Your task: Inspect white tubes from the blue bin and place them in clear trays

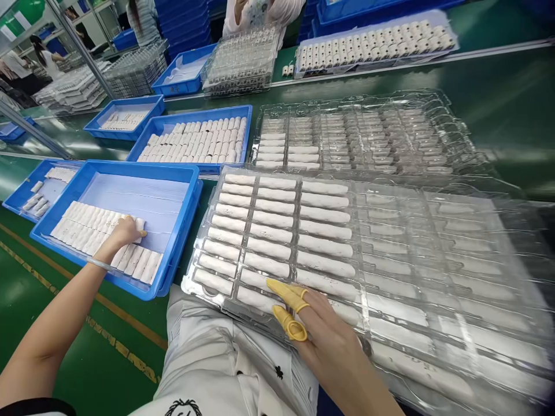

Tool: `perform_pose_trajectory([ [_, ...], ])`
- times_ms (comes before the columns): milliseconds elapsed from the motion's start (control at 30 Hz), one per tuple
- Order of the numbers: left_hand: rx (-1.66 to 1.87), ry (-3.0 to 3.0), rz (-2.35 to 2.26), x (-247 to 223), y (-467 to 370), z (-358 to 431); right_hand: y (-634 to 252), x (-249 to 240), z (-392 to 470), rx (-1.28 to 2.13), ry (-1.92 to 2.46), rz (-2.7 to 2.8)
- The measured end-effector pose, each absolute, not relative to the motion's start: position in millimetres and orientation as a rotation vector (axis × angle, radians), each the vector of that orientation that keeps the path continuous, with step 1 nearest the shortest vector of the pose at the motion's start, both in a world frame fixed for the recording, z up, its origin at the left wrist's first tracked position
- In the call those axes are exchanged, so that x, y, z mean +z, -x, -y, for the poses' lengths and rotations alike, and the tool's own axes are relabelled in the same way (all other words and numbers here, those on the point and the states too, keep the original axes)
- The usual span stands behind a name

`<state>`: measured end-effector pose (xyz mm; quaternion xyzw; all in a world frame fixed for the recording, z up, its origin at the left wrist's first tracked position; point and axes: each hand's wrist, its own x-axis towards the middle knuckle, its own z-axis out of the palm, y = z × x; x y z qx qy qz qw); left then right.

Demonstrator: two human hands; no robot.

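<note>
My left hand, with a yellow finger cot on the thumb, reaches into a blue tray. Its fingers are closed on a white cylinder at the right end of the back row. Neat rows of similar white cylinders lie there on white lining. Over the near edge of a clear plastic blister tray is my right hand, wearing yellow finger cots on thumb and index finger. Those two fingers are apart, close to a white cylinder in its slot. The other right fingers are partly hidden.
Behind stand a blue tray full of white cylinders and another clear blister tray. Farther back are stacked clear trays and a lined tray of white pieces. A person is across the green bench.
</note>
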<state>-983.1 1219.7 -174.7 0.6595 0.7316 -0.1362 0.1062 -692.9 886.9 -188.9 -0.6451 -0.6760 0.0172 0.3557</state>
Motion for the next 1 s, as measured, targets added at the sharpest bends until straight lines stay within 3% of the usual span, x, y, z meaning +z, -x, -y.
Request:
perform_pose_trajectory([
  [200,-0.043,-1.707,-1.977,-152,976,-1207,705,-180,-901,0.082,1.534,1.683],
  [400,0.224,-1.378,-1.238,-111,945,-1134,727,-179,-911,0.5,1.518,1.477],
  [567,0.184,-1.056,-0.902,-124,897,-1062,748,-178,-927,0.934,1.431,1.111],
  [667,0.308,-1.192,-0.849,-141,876,-1032,751,-173,-934,1.022,1.372,0.937],
  [800,0.576,-1.703,-0.777,-152,867,-1015,745,-169,-929,0.886,1.395,0.866],
  [1000,0.687,-2.024,-0.477,-158,871,-1022,738,-168,-918,0.249,1.44,1.11],
])
